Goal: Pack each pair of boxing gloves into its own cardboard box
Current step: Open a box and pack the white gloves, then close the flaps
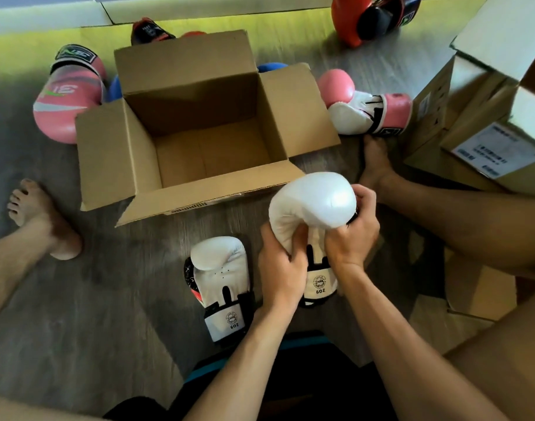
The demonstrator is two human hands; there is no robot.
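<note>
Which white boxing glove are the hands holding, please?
The right-hand white boxing glove, gripped by the left hand and right hand; its twin lies on the floor.

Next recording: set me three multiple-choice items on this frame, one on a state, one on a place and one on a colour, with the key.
1. The open box is: A holding one glove; B empty; C holding a pair.
2. The loose glove lies: A in the open box; B on a foot; C on the floor beside the left hand.
3. The held glove, gripped by the left hand and the right hand, is mainly: A white; B pink; C orange.

Key:
1 B, only bare cardboard shows between its spread flaps.
2 C, it rests on the floor just beside the left hand, nearer the person than the open box.
3 A, its padding is white, with black only near the cuff.
</note>
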